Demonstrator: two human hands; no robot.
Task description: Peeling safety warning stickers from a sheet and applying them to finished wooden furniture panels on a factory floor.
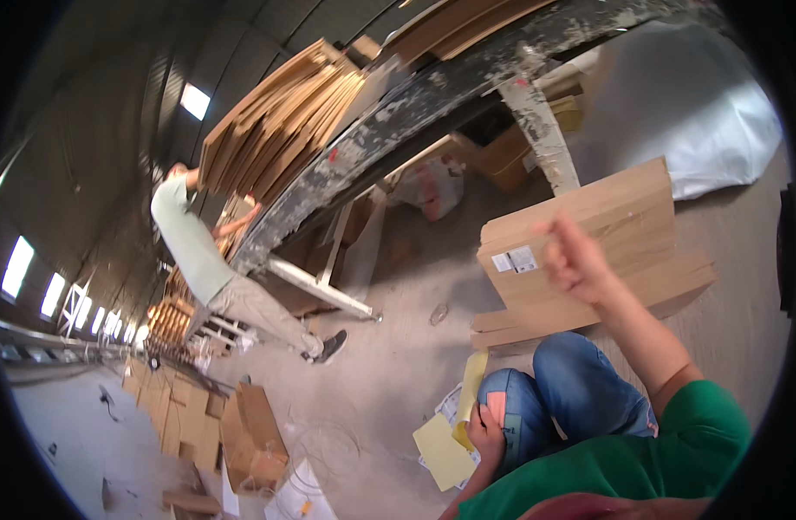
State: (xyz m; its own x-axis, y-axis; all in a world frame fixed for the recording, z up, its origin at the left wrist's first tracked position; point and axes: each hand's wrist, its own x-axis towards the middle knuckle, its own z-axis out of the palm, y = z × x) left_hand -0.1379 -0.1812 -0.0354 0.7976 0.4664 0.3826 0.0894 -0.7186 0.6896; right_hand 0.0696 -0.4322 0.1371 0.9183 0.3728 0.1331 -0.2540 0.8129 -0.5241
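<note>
I am crouching in blue jeans beside a flat stack of brown cardboard (588, 234) with white labels (515, 259) on its near side. Raised in front of that stack is my right hand (575, 264), its fingers curled and somewhat blurred. Anything pinched in them cannot be made out. Low by my knee, my left hand (484, 436) is closed on a curled yellow paper sheet (472, 386). Next to it, a small pinkish-orange piece (497, 407) lies against the jeans. Another yellow sheet (443, 451) and some printed paper are under and beside that hand.
A long worn bench (398, 121) crosses overhead, loaded with upright cardboard sheets (285, 113). Its white leg (541, 130) stands behind the stack. A co-worker (194, 234) reaches toward the sheets. A clear plastic bag (684, 113) is at right; an open carton (252, 438) and loose cord lie at left.
</note>
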